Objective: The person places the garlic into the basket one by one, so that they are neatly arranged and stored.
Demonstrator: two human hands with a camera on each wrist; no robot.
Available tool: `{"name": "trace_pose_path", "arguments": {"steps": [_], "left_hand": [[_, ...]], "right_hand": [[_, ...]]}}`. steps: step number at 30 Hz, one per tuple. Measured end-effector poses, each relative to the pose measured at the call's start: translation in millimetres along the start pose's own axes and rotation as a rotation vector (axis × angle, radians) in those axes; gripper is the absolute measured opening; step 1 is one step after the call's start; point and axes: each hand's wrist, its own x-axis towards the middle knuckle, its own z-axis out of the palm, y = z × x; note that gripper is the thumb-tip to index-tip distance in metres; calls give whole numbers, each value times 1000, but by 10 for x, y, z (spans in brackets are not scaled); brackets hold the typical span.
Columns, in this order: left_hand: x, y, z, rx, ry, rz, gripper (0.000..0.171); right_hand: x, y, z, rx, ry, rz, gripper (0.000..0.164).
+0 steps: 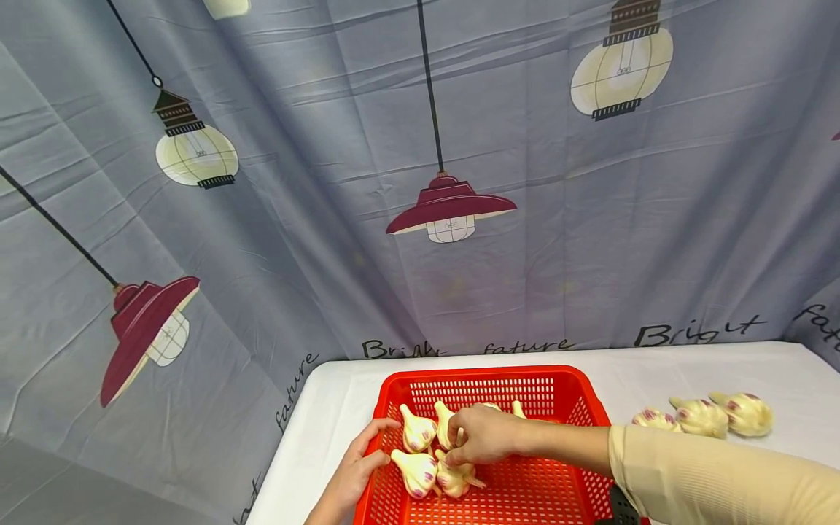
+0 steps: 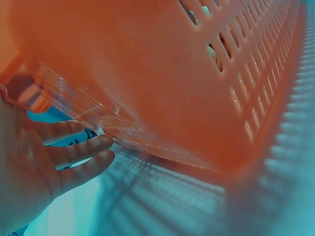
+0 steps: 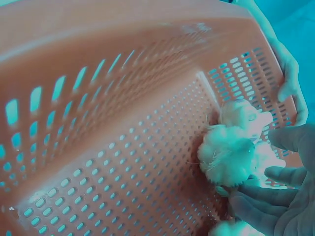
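Observation:
Inside the red plastic basket (image 1: 505,503) lie several garlic bulbs, pale with purple streaks, at its left side. My right hand (image 1: 488,434) reaches in from the right and holds a garlic bulb (image 3: 265,158), largely covered by the hand in the head view, between its bent thumb and fingers. Close below the thumb is another garlic bulb (image 1: 456,480). My left hand (image 1: 351,470) rests at the basket's left rim, its thumb and index finger reaching over beside a garlic bulb (image 1: 416,472). Its other fingers (image 2: 81,150) lie nearly straight outside the basket wall.
Three more garlic bulbs (image 1: 702,418) sit in a row on the white table (image 1: 787,372), right of the basket. A grey curtain (image 1: 558,284) printed with lamps hangs behind the table. The basket's raised slotted walls surround the bulbs inside.

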Motion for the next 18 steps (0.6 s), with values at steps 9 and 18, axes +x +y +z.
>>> {"name": "trace_pose_path", "arguments": {"steps": [9, 18], "left_hand": [[-3, -2, 3, -16, -5, 3, 53], [-3, -14, -8, -28, -12, 2, 51]], "right_hand": [[-67, -11, -28, 25, -7, 7, 17], [-67, -36, -145, 32, -6, 46, 18]]}}
